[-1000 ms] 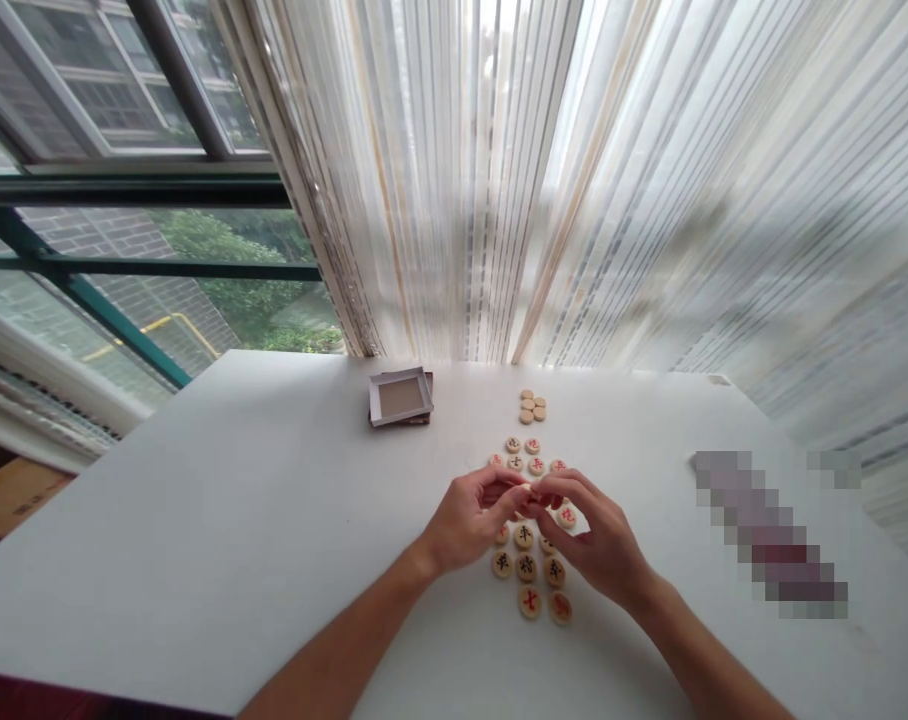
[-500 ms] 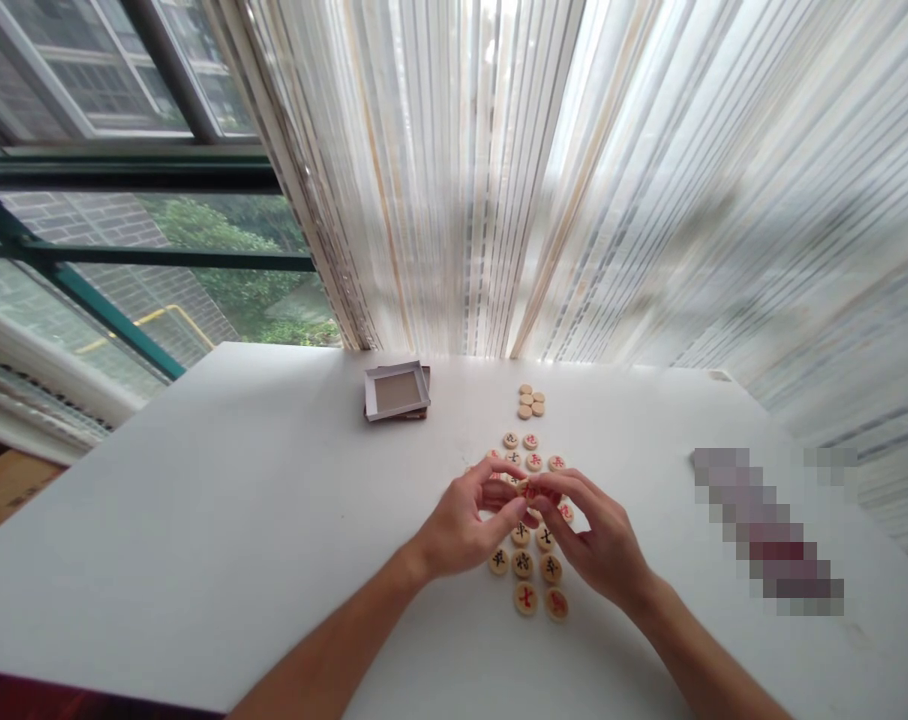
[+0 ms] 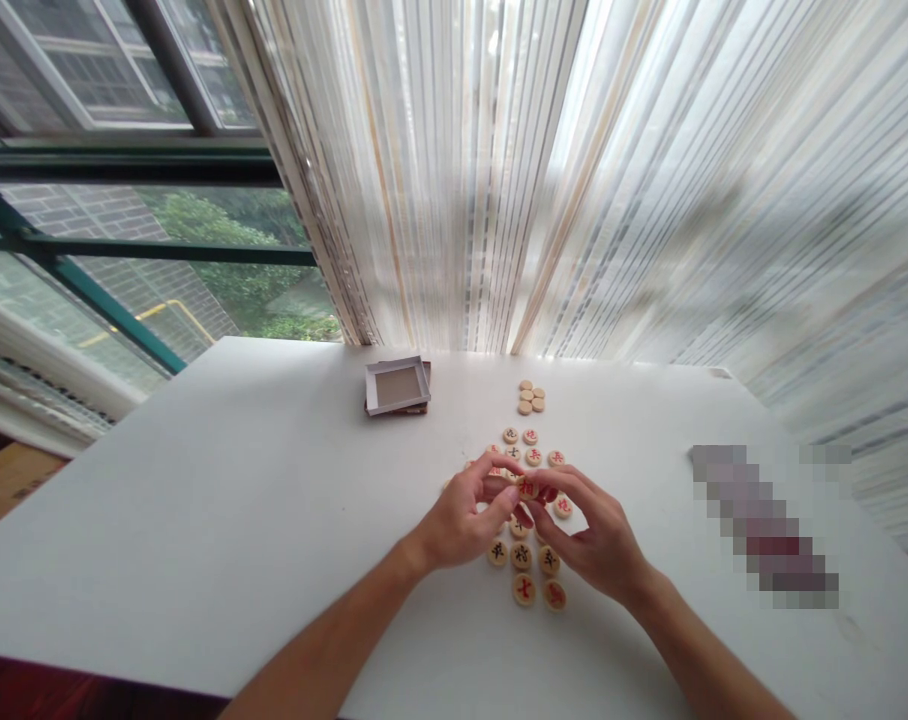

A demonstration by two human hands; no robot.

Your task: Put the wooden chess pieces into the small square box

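Round wooden xiangqi pieces with red or black characters lie in loose rows on the white table [image 3: 221, 540], and the nearest is a red-marked piece [image 3: 524, 590]. My left hand [image 3: 461, 518] and my right hand [image 3: 593, 535] meet above these rows. Between their fingertips is a red-marked wooden piece [image 3: 527, 488], pinched by both hands. Several pieces under my hands are partly hidden. Farther back, a small stack of plain-faced wooden pieces [image 3: 530, 397] rests on the table.
A shallow cardboard box [image 3: 398, 386] with a raised rim sits at the far edge of the table, left of the stack. A pixelated patch [image 3: 761, 525] covers something on the right. Sheer striped curtains and a green-framed window stand behind the table.
The held piece now shows its red-marked face between my fingertips. My hands have shifted only slightly, and the whole view has tilted a little.
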